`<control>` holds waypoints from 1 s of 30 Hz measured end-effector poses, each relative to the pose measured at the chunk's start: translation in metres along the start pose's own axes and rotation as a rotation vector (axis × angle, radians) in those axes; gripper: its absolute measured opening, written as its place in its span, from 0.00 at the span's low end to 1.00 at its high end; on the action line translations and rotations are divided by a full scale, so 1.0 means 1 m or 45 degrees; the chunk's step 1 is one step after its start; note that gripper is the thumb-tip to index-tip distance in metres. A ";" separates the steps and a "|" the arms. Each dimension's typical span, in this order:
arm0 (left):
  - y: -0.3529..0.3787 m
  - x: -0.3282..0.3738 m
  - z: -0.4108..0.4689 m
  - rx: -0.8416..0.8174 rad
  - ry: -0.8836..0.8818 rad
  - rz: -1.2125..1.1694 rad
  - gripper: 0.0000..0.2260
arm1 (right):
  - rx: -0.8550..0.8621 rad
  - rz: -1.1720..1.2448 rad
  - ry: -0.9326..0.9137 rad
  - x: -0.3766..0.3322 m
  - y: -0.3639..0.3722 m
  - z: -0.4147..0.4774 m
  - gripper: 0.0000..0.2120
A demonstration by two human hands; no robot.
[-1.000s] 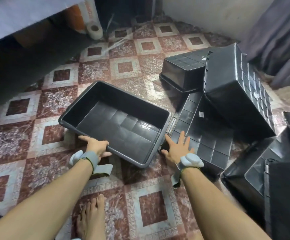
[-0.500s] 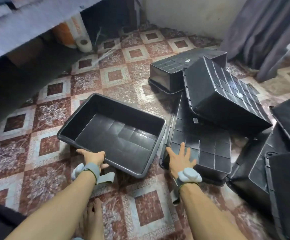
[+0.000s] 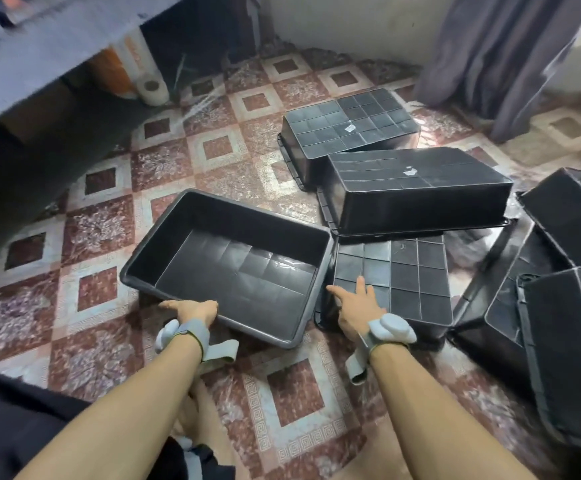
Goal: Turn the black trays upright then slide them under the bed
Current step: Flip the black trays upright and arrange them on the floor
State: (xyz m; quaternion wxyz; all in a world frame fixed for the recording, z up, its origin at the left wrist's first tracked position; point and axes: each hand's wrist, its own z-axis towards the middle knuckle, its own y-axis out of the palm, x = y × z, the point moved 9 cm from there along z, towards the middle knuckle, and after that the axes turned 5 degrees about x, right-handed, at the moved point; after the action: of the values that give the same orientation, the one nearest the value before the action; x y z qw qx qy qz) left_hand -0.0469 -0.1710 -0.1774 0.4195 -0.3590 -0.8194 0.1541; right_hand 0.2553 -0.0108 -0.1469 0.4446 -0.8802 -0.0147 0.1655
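One black tray [image 3: 247, 211] stands upright on the tiled floor in the middle, hollow side up. My left hand [image 3: 192, 310] grips its near rim. My right hand [image 3: 358, 311] rests with fingers spread on an upside-down black tray [image 3: 417, 271], just right of the upright tray's near corner. Two more upside-down trays lie beyond: one [image 3: 417, 181] overlaps the tray under my hand, the other [image 3: 348, 124] is farther back. The bed [image 3: 39, 53] runs along the upper left with a dark gap [image 3: 22, 174] beneath it.
Several more black trays [image 3: 569, 341] lie tilted in a pile at the right edge. A white roll [image 3: 152, 89] and an orange container [image 3: 116, 72] stand under the bed. A grey curtain [image 3: 490, 57] hangs at the back right. My bare foot [image 3: 193, 410] is below my left arm.
The tray that stood on its side at the right has tipped down flat, bottom up. My right hand has shifted from the upright tray's corner onto the overturned tray. My left hand stays on the rim.
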 end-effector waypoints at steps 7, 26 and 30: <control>0.021 0.059 -0.048 0.311 0.563 0.262 0.41 | 0.257 0.229 -0.005 0.026 -0.050 0.006 0.20; 0.291 0.202 -0.148 -0.855 0.442 0.338 0.59 | 0.729 1.402 0.699 0.125 -0.158 0.109 0.37; 0.292 0.209 -0.179 -0.947 0.522 0.490 0.10 | 0.752 1.569 0.827 0.128 -0.157 0.113 0.42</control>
State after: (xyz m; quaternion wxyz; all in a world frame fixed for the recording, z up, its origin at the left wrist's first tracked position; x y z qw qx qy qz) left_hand 0.1483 0.1729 -0.1107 0.3793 -0.6535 -0.6378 -0.1492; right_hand 0.3613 0.1941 -0.1212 0.4711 -0.5779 0.6567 0.1135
